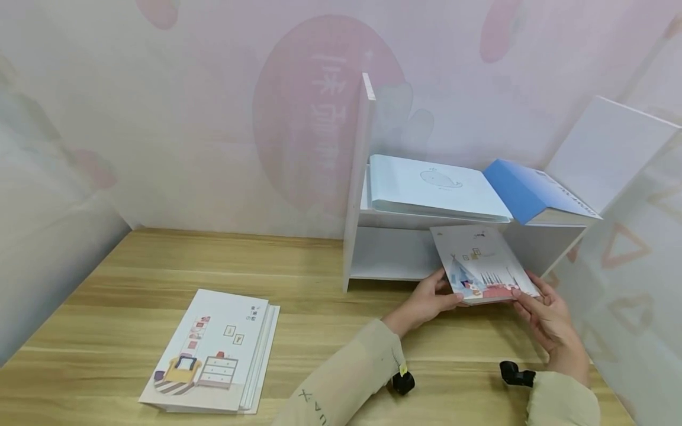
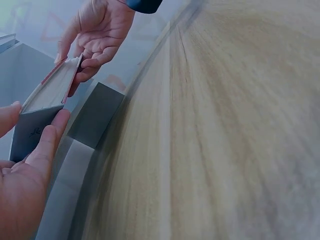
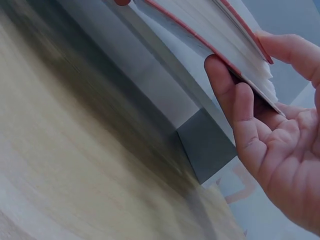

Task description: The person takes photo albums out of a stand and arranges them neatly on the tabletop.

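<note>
Book (image 1: 482, 263), centre-right: my left hand (image 1: 426, 303) and right hand (image 1: 551, 316) are pinching it, apparently shelving it; next wants level pushing.

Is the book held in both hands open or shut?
Shut: the head view shows the book with one flat cover on top; the right wrist view shows its pages between two covers.

A wood-grain table (image 1: 303, 266) carries stacked books (image 1: 208, 349) — and a white shelf (image 1: 391, 254).
</note>
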A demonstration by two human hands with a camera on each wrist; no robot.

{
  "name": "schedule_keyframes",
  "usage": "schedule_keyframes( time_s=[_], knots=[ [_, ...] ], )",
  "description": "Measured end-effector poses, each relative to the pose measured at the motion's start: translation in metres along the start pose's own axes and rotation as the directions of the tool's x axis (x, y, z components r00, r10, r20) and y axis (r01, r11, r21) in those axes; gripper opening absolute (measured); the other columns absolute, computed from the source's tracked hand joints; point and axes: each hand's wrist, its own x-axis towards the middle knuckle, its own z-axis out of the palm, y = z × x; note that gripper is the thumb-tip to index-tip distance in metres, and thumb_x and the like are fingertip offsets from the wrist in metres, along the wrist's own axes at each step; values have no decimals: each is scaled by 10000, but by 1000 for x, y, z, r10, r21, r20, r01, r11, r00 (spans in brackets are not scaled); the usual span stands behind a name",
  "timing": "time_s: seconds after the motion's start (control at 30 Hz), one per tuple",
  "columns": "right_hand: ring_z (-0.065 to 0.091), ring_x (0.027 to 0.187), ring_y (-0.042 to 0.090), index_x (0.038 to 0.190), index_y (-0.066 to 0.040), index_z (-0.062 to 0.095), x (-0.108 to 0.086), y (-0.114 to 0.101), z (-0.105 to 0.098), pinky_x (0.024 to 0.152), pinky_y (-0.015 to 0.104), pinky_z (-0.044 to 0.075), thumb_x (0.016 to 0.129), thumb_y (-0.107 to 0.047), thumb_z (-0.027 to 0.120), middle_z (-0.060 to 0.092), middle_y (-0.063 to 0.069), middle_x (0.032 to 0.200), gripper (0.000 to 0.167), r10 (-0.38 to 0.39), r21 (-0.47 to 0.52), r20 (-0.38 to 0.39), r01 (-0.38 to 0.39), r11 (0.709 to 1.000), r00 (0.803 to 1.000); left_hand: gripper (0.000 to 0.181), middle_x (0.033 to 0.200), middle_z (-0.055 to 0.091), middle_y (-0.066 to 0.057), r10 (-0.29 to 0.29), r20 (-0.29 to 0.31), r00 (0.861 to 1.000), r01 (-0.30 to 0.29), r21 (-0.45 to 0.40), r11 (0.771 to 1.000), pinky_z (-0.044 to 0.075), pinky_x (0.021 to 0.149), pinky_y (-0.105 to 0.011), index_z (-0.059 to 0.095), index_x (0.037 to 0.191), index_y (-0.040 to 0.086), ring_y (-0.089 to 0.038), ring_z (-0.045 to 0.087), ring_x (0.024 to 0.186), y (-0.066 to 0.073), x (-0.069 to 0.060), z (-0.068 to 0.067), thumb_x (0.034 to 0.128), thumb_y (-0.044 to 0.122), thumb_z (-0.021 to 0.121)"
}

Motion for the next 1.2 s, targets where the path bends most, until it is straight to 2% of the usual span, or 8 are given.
schedule_keyframes(
  time_s=[0.37,0.63,0.83,0.93,1.03,1.13,1.2],
  knots=[
    [727,916,196,1313,-123,545,-5,-3,-5,796,253,594,953,203,419,675,107,1099,502,-25,30,90,22,999,996,667,1341,593,-159,5,17,1000,-5,20,1000,562,944,-369,337,1545,158,-207,659,1097,2,-8,0,959,20,625],
    [723,953,180,1311,-145,527,-4,-10,-2,809,255,591,954,195,434,678,68,1125,502,-13,-45,107,18,999,994,677,1332,601,-148,4,25,1000,-4,7,1000,550,967,-406,327,1552,180,-216,664,1101,4,-15,-3,963,22,621],
    [714,1015,160,1324,-184,549,-5,-12,-1,824,246,585,948,203,435,685,18,1192,552,-1,-79,162,13,997,987,700,1344,594,-138,-1,33,999,2,-15,1000,548,971,-374,316,1559,176,-196,642,1135,5,-20,-6,954,8,626],
    [707,1030,135,1427,-166,428,-5,-13,0,828,231,581,950,193,444,678,-20,1209,598,10,-129,168,12,992,986,706,1350,590,-142,-3,36,999,4,-15,1000,550,966,-361,311,1561,167,-192,634,1145,5,-22,-7,951,4,628],
    [694,1042,93,1589,-126,112,-5,-15,2,837,206,571,954,178,455,651,-85,1231,784,27,-194,160,5,981,987,711,1360,583,-149,-9,30,1000,10,-14,1000,551,963,-357,311,1562,157,-204,638,1141,6,-25,-8,948,3,635],
    [684,1044,66,1558,17,-132,-4,-16,4,839,188,565,952,174,465,622,-125,1238,865,44,-245,150,-6,970,988,708,1383,567,-156,-12,25,1000,12,-8,1000,552,960,-354,309,1562,144,-213,641,1144,6,-27,-10,949,7,635],
    [680,1039,58,1553,26,-137,-3,-16,4,838,184,563,948,178,469,606,-136,1239,869,52,-270,147,-10,963,988,704,1391,559,-163,-11,25,1000,11,-9,1000,551,964,-364,310,1560,135,-218,642,1146,6,-28,-11,949,5,633]
  ],
)
